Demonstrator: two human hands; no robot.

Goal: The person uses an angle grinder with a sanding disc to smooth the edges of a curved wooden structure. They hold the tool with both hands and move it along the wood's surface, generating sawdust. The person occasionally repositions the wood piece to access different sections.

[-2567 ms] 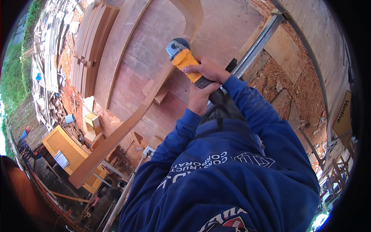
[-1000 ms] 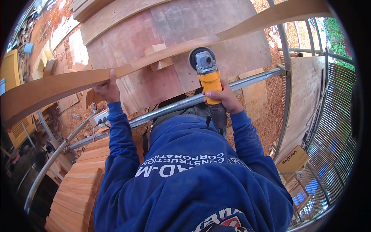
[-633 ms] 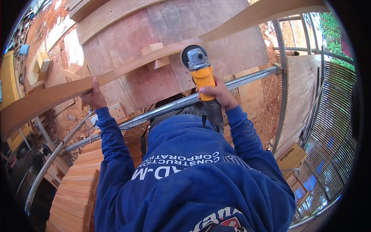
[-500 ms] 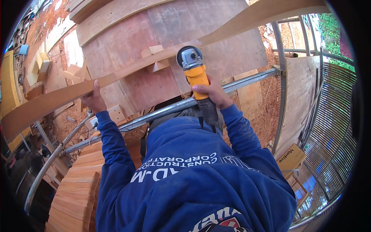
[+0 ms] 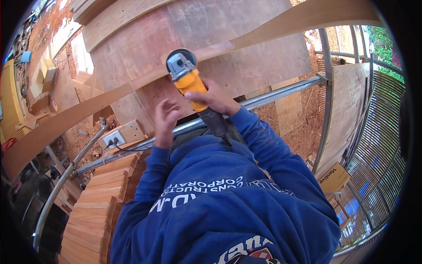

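My right hand (image 5: 215,97) grips a yellow and black angle grinder (image 5: 191,84) by its body. Its round disc end, with a grey metal head, lies over the long curved strip of wood (image 5: 94,103); I cannot tell whether the disc touches it. My left hand (image 5: 166,119) is raised in the air left of the grinder, off the wood. Its fingers are loosely bent and apart, with nothing in them. The strip runs across from the lower left to the upper right, above a plywood surface (image 5: 202,22).
A metal pipe (image 5: 281,93) crosses in front of my waist. At left are a socket box (image 5: 114,138) with plugged-in cords and stacked wooden pieces (image 5: 90,211). Sawdust (image 5: 292,132) covers the ground. A plywood panel (image 5: 347,101) and a cardboard box (image 5: 335,178) stand at right.
My left hand has let go of the wooden strip and come right, toward the grinder. The grinder in my right hand has moved left and tilted, its head now over the strip.
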